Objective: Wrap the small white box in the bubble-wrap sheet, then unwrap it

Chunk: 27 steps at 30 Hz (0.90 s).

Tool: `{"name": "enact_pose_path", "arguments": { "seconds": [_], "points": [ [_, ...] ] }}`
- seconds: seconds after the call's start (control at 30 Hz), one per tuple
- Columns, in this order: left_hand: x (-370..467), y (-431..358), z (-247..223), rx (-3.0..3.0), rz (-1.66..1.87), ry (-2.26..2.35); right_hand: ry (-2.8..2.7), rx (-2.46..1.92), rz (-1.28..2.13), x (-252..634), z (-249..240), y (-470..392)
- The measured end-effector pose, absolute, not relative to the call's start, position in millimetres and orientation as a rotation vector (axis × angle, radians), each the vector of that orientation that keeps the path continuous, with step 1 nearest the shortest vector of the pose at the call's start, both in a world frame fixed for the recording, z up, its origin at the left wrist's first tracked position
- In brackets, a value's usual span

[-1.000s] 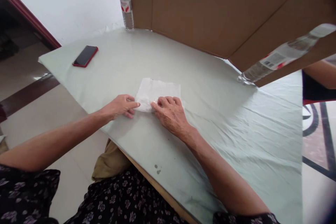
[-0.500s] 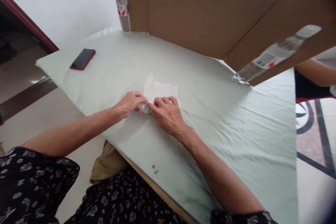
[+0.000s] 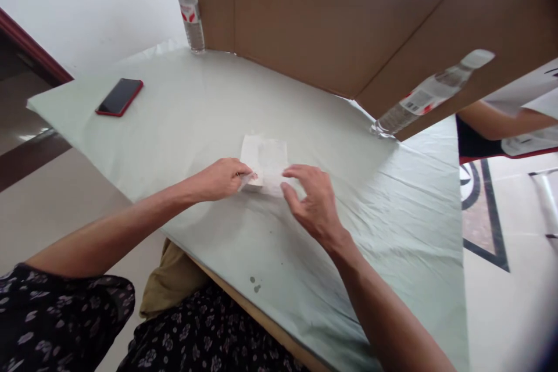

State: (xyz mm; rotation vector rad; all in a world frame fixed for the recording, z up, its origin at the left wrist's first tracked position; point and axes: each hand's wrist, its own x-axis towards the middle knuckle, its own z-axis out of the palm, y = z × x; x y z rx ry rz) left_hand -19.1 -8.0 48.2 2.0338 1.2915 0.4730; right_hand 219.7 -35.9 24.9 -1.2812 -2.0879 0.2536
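A white, partly see-through sheet lies flat on the pale green tablecloth, in front of my body. At its near left part is a small whitish piece with a reddish mark; its exact shape is blurred. My left hand pinches a thin clear film at the sheet's left near corner, thumb and forefinger together. On the right, my right hand has its thumb and fingers apart beside the sheet's right edge, with nothing between them.
A black phone with a red edge lies at the left. One water bottle stands at the back, another at the right, both against a brown cardboard panel. Beyond it, another person's arm shows.
My right hand has come off the sheet, moved right and opened. The sheet's left part now lies flatter, and the small piece with the reddish mark shows. The whole view has shifted slightly.
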Motion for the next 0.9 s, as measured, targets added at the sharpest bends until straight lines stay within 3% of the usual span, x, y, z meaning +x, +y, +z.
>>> {"name": "enact_pose_path", "arguments": {
  "seconds": [0.2, 0.5, 0.9],
  "points": [
    [-12, -16, 24, 2.449, 0.564, 1.351, -1.824, -1.854, 0.874, 244, 14, -38],
    [-11, -17, 4, 2.567, 0.784, 1.257, -1.565, -1.813, 1.069, 208, 3, -13],
    [-1, -19, 16, 2.525, 0.441, 1.369, -1.382, -1.528, 1.128, 187, 10, -17]
  ]
}}
